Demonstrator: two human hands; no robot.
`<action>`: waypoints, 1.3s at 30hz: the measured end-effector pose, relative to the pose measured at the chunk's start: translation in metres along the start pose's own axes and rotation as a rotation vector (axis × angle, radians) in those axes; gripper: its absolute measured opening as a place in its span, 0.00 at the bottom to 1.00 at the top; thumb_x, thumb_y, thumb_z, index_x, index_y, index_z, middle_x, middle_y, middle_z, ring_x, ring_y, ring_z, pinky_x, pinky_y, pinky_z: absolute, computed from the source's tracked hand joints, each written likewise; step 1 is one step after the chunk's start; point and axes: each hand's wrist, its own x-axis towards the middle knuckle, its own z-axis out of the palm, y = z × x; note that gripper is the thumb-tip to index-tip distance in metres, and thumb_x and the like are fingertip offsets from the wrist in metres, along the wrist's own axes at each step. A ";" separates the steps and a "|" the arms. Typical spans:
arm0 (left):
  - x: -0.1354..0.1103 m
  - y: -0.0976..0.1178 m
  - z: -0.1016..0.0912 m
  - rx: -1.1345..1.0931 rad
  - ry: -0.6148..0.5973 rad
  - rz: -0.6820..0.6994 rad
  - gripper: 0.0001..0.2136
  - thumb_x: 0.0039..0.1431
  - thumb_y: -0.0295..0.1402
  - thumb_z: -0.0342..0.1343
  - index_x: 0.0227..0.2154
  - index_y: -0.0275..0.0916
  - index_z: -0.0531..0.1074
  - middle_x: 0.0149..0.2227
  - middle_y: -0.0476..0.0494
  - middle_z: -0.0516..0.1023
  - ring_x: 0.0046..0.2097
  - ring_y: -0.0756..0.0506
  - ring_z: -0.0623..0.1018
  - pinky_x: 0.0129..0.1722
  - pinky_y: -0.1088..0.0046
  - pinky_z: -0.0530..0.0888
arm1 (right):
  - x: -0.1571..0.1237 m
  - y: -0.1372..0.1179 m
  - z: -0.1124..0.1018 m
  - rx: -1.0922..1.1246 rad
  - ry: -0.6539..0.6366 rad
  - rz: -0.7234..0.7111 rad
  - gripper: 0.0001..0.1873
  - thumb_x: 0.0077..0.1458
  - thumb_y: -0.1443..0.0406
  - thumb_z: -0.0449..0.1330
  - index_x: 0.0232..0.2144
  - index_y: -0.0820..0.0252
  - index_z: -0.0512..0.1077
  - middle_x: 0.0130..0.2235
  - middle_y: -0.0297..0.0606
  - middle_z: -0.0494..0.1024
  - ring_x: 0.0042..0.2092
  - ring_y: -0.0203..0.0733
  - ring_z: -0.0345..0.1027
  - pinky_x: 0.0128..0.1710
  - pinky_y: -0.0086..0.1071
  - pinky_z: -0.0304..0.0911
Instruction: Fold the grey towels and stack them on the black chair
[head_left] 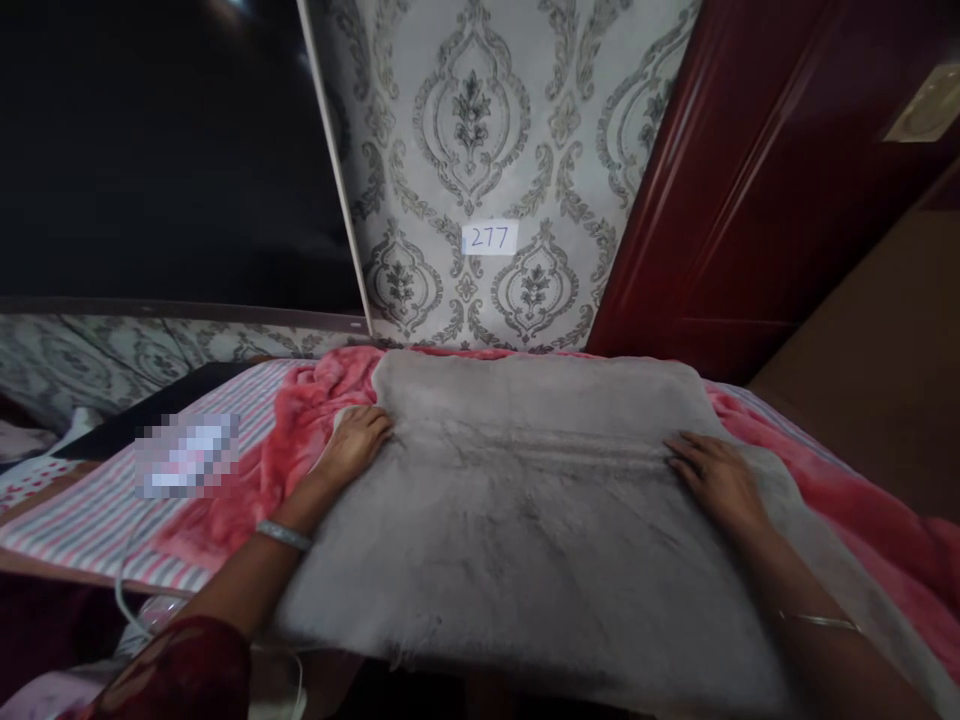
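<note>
A soft grey plush cloth (517, 560) lies spread before me, with a raised crease running across it from side to side. My left hand (358, 442) rests at the left end of this crease, near the cloth's edge, fingers laid on top. At the crease's right end, my right hand (716, 478) touches the cloth with its fingers stretched out and slightly apart. Both thumbs are hidden from sight. Under the grey cloth is a pink-red plush blanket (300, 400), bunched at the left and showing along the right side too.
A striped cover (82, 510) lies beneath the blanket, with a pixelated white object (187, 455) and a white cable (124, 570) at left. Behind stand a large dark screen (172, 150), patterned wallpaper with a "277" label (490, 237), and a dark red door (750, 180).
</note>
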 end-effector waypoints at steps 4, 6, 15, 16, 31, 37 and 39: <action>0.002 -0.001 -0.014 -0.104 0.030 -0.050 0.15 0.68 0.36 0.42 0.38 0.37 0.73 0.43 0.35 0.79 0.48 0.39 0.76 0.50 0.59 0.71 | 0.003 -0.006 0.006 0.029 0.021 0.000 0.21 0.60 0.57 0.50 0.38 0.57 0.82 0.47 0.49 0.81 0.50 0.59 0.72 0.52 0.56 0.66; 0.003 -0.003 -0.022 -0.150 0.025 -0.050 0.16 0.68 0.37 0.41 0.37 0.37 0.72 0.40 0.37 0.78 0.45 0.41 0.76 0.48 0.62 0.72 | 0.002 -0.006 0.004 0.061 0.049 0.003 0.23 0.62 0.56 0.49 0.37 0.58 0.82 0.45 0.50 0.81 0.49 0.58 0.73 0.52 0.56 0.67; 0.005 -0.002 -0.026 -0.143 -0.033 -0.126 0.15 0.63 0.41 0.40 0.31 0.40 0.69 0.35 0.38 0.77 0.41 0.39 0.77 0.45 0.61 0.73 | -0.004 -0.007 -0.017 0.142 0.101 0.119 0.19 0.59 0.59 0.52 0.44 0.57 0.79 0.49 0.48 0.80 0.52 0.55 0.71 0.56 0.54 0.64; 0.007 -0.002 -0.026 -0.137 -0.026 -0.135 0.15 0.62 0.41 0.40 0.31 0.40 0.69 0.35 0.37 0.78 0.41 0.39 0.77 0.46 0.60 0.73 | -0.005 -0.008 -0.021 0.142 0.119 0.141 0.18 0.59 0.59 0.52 0.44 0.58 0.79 0.49 0.48 0.80 0.52 0.55 0.71 0.57 0.55 0.64; 0.017 0.004 -0.029 -0.089 0.016 -0.192 0.19 0.60 0.46 0.37 0.32 0.43 0.70 0.39 0.35 0.81 0.44 0.35 0.79 0.48 0.57 0.74 | 0.005 -0.017 -0.034 0.118 0.009 0.138 0.16 0.60 0.66 0.55 0.47 0.56 0.79 0.53 0.45 0.78 0.55 0.52 0.68 0.58 0.50 0.63; 0.017 0.000 -0.023 -0.046 -0.045 -0.164 0.20 0.59 0.47 0.37 0.34 0.42 0.71 0.40 0.34 0.81 0.46 0.34 0.79 0.50 0.55 0.74 | 0.006 -0.025 -0.032 0.092 -0.047 0.139 0.13 0.59 0.68 0.57 0.41 0.57 0.80 0.48 0.45 0.80 0.51 0.51 0.70 0.54 0.45 0.65; 0.015 0.000 -0.020 -0.016 -0.067 -0.160 0.21 0.58 0.48 0.39 0.37 0.40 0.72 0.44 0.31 0.80 0.49 0.33 0.78 0.53 0.54 0.73 | 0.004 -0.027 -0.031 0.084 -0.063 0.147 0.12 0.60 0.68 0.56 0.39 0.56 0.80 0.48 0.45 0.80 0.51 0.51 0.70 0.53 0.44 0.65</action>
